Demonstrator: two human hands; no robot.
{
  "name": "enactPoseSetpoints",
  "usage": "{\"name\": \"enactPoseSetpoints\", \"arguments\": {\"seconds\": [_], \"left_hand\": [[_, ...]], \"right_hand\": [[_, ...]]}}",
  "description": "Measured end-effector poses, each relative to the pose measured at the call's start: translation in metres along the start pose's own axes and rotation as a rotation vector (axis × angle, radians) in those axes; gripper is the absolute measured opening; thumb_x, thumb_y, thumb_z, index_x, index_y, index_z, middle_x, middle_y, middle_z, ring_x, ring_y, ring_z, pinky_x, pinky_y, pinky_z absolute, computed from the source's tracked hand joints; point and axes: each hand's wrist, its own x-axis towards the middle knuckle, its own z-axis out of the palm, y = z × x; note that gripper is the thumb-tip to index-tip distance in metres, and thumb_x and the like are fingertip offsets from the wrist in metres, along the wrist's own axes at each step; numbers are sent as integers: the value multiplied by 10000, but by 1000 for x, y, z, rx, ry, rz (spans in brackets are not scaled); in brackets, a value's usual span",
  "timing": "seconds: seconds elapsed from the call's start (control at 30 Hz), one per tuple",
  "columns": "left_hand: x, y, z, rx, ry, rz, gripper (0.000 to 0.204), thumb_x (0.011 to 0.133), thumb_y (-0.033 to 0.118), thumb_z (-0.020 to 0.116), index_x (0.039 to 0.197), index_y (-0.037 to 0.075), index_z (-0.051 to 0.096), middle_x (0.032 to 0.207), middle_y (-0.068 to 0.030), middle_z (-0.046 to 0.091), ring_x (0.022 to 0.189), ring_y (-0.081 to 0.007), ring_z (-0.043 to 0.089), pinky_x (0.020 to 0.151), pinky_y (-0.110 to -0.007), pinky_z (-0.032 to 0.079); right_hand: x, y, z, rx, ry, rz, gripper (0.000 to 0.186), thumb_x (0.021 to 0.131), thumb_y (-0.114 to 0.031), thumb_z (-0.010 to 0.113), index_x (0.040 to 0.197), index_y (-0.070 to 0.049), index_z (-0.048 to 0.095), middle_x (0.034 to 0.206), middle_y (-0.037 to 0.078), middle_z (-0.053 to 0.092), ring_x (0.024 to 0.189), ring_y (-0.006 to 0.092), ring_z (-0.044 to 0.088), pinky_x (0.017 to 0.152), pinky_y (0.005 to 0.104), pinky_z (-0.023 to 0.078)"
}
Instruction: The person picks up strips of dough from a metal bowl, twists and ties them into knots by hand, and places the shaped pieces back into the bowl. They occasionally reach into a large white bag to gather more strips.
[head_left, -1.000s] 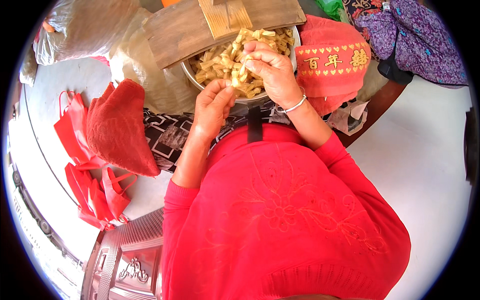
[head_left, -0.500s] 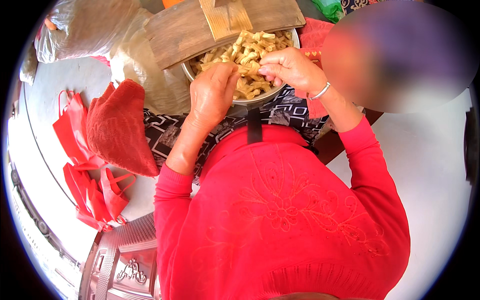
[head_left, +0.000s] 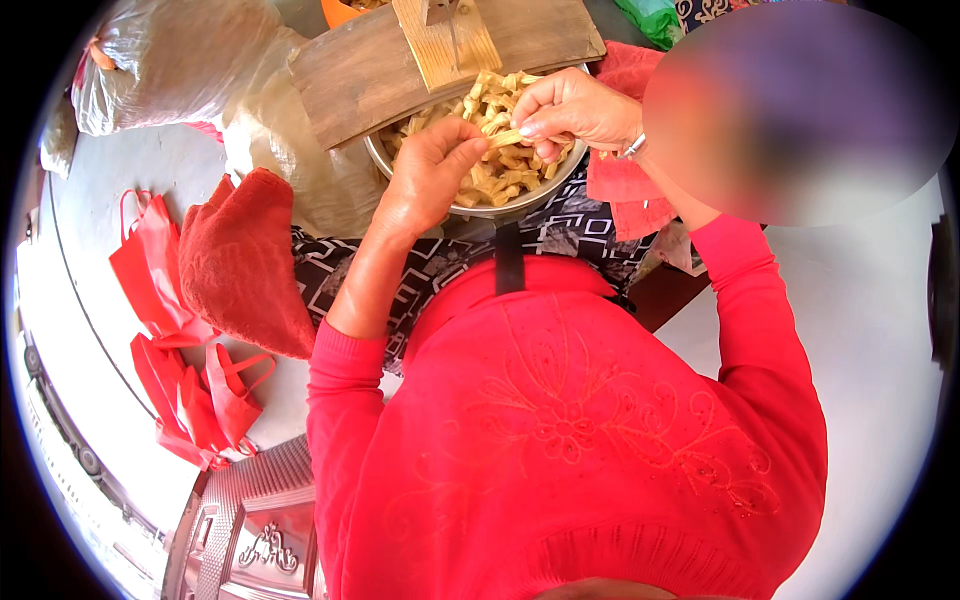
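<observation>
Over a metal bowl (head_left: 495,211) on my lap, both my hands pinch one pale yellow folded strip (head_left: 506,138). My left hand (head_left: 428,178) is closed on its left end with thumb and fingers. The other end is between the fingertips of my right hand (head_left: 582,112), which wears a silver bracelet (head_left: 634,147) at the wrist. Below the strip, the bowl is heaped with knotted tan strips (head_left: 505,180) of the same look. A wooden board (head_left: 350,88) lies across the bowl's far side, with a lighter wood block (head_left: 440,50) on it.
A dark red cloth (head_left: 245,265) lies at my left knee, with red bags (head_left: 150,260) on the floor beyond. Large plastic bags (head_left: 170,60) stand at the far left. A red towel (head_left: 630,185) hangs right of the bowl. A blurred patch covers the upper right.
The strip between my hands now shows stretched out more plainly. My right hand has risen slightly and its grip has shifted. My left hand stays close to where it was.
</observation>
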Motion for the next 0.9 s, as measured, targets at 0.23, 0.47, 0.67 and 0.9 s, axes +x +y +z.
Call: {"name": "enactPoseSetpoints", "arguments": {"seconds": [0.23, 0.47, 0.67, 0.9], "left_hand": [[7, 4, -7, 17, -12, -76, 171, 905, 161, 612, 915, -7, 635, 700, 19, 532, 673, -68, 461, 606, -246, 407], [26, 30, -35, -86, 51, -122, 150, 901, 123, 598, 961, -6, 644, 814, -5, 618, 736, -72, 516, 665, -234, 435], [59, 26, -53, -59, 185, -53, 137, 865, 101, 603, 943, -5, 641, 764, -19, 596, 715, -97, 519, 656, -246, 422], [81, 14, -56, -35, 200, -71, 75, 900, 113, 598, 920, 43, 615, 698, 24, 553, 543, -39, 428, 474, -191, 323]], "right_hand": [[-1, -3, 0, -117, 65, -51, 137, 881, -93, 635, 968, 11, 651, 759, 15, 628, 609, 72, 602, 564, 208, 496], [22, -18, 2, -135, 289, -270, 131, 894, -90, 619, 967, 14, 648, 683, 2, 589, 561, 57, 534, 513, 202, 455], [48, -22, -2, -234, 439, -338, 114, 912, -109, 608, 940, -9, 653, 694, -44, 557, 604, 30, 505, 539, 197, 448], [74, -3, -16, -434, 568, -487, 126, 892, -115, 611, 893, 4, 649, 691, -28, 579, 609, 56, 511, 573, 225, 445]]}}
